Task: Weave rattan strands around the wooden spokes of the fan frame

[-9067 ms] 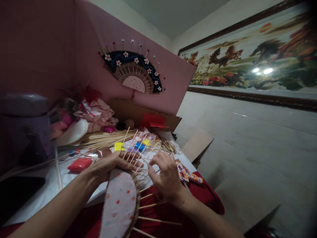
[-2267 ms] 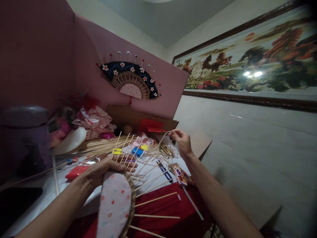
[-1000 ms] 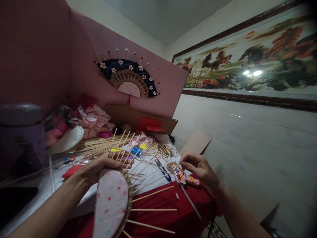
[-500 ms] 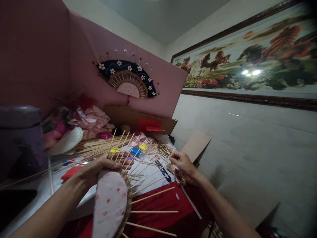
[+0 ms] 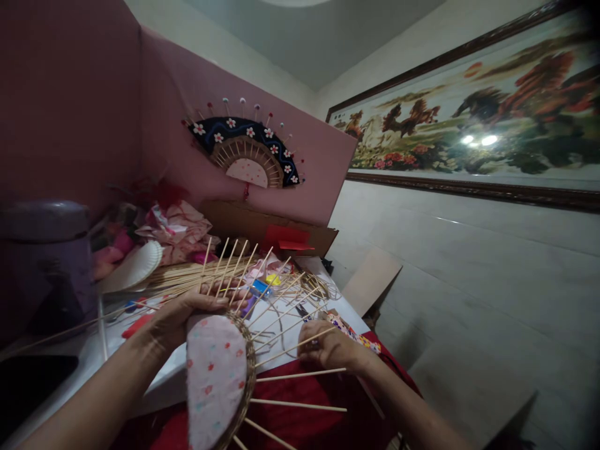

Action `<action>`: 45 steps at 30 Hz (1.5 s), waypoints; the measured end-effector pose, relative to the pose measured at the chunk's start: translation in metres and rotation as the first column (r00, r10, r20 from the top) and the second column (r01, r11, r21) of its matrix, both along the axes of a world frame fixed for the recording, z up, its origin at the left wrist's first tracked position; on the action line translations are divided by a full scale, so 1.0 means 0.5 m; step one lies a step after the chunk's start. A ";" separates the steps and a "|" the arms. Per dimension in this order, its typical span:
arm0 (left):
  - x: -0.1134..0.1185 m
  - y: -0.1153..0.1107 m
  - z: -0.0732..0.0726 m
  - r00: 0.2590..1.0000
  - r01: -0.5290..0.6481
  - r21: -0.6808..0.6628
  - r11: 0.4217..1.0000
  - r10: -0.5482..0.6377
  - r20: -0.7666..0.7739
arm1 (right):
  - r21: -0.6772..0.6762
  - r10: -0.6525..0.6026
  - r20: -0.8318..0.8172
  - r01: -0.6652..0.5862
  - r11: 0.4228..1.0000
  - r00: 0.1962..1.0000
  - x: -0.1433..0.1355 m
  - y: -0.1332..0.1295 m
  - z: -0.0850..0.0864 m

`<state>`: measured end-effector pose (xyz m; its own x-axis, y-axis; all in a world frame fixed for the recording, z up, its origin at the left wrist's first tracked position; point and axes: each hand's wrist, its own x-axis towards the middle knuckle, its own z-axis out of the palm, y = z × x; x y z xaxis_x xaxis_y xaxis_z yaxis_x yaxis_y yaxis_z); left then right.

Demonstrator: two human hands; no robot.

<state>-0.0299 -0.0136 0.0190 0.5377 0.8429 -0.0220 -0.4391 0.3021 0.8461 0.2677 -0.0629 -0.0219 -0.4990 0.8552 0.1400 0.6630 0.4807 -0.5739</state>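
My left hand [image 5: 210, 300] grips the upper edge of an unfinished fan [image 5: 218, 375], thumb in front and fingers behind the sticks. The fan has a half-round panel of pale cloth with small flowers, a woven brown rim [image 5: 250, 362] and thin wooden sticks [image 5: 300, 376] spreading out from it. My right hand [image 5: 325, 345] is behind the outer ends of some sticks, its fingers curled in; whatever they hold is hidden. Just beyond its fingertips the tip of the thread snips [image 5: 301, 310] shows, with their blue handle covered by the hand.
A finished dark fan with white flowers [image 5: 248, 150] is on the pink board [image 5: 319, 169]. Loose sticks [image 5: 178, 275], a blue packet [image 5: 260, 287], patterned fabric [image 5: 351, 331] and crumpled pink cloth [image 5: 182, 231] lie on the table. A purple container [image 5: 47, 269] stands left; a red cloth [image 5: 300, 425] covers the front.
My right hand has moved left and down, from beside the patterned fabric to over the snips, behind the sticks. The fan has shifted slightly right in view, still in my left hand.
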 end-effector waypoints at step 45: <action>0.013 -0.010 0.002 1.000 -0.002 -0.021 1.000 0.002 0.017 | -0.338 -0.292 -0.902 -0.100 0.936 0.317 -0.129 0.001 -0.050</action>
